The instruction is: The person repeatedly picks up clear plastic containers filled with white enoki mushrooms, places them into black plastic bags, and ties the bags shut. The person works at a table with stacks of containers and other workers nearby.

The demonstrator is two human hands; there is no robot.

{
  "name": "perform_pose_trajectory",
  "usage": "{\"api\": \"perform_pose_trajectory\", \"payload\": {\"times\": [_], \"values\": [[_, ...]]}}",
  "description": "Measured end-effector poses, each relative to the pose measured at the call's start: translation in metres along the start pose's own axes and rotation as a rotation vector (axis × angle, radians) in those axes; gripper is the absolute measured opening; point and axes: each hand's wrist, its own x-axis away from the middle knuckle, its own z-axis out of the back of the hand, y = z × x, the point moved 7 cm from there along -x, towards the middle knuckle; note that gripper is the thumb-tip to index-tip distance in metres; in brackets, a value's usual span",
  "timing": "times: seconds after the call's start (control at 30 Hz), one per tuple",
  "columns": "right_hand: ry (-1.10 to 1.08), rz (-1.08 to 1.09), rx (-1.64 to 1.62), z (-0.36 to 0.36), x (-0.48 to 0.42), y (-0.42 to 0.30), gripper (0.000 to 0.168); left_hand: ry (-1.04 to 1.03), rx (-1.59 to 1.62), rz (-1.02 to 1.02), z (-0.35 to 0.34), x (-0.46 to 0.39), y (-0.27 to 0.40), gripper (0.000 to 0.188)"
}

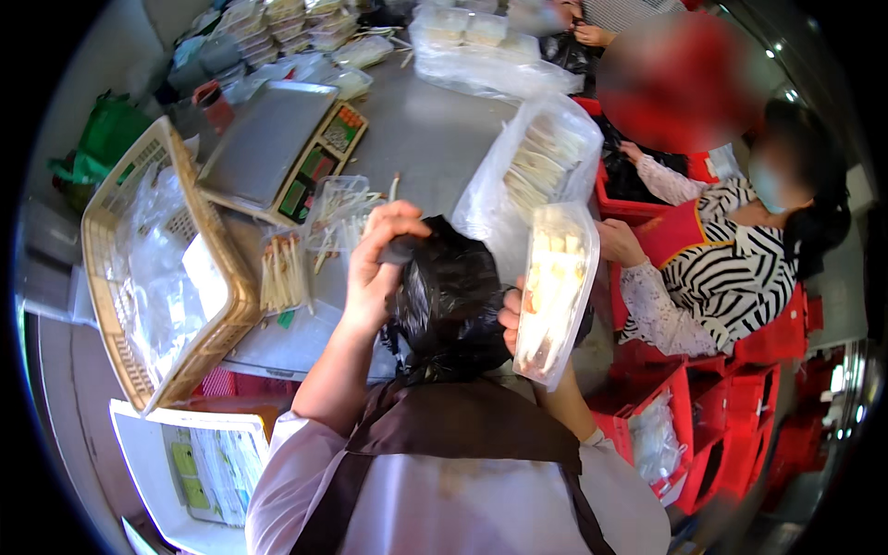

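Observation:
My left hand (383, 267) grips the gathered upper edge of a black plastic bag (451, 298), which hangs close in front of my apron. At the left edge of a clear plastic container (557, 295) filled with pale stalks, the fingers of my right hand (511, 319) curl around from behind. That container is tilted steeply and hides most of the right hand. Just behind its upper right edge is a co-worker's hand (622, 241); whether it touches the container I cannot tell. Beyond lies a clear plastic bag (479, 187) with packs of pale stalks inside.
A digital scale (270, 149) stands left of centre, beside a yellow plastic basket (232, 305) of clear bags. Trays of stalks (286, 274) lie nearer me. A white foam box (135, 444) stands lower left. Red crates (701, 409) and a seated co-worker (721, 257) are at right.

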Motion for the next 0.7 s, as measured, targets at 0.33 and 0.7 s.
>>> {"api": "perform_pose_trajectory", "payload": {"times": [0.33,0.7], "values": [[-0.161,-0.266,-0.483,-0.015,-0.013,0.042,0.052,-0.265,0.046,0.122,-0.034,0.014,0.014,0.015],[-0.596,-0.294,-0.553,-0.025,-0.021,0.038,0.046,0.089,-0.476,0.255,0.02,0.002,0.009,0.037]]}}
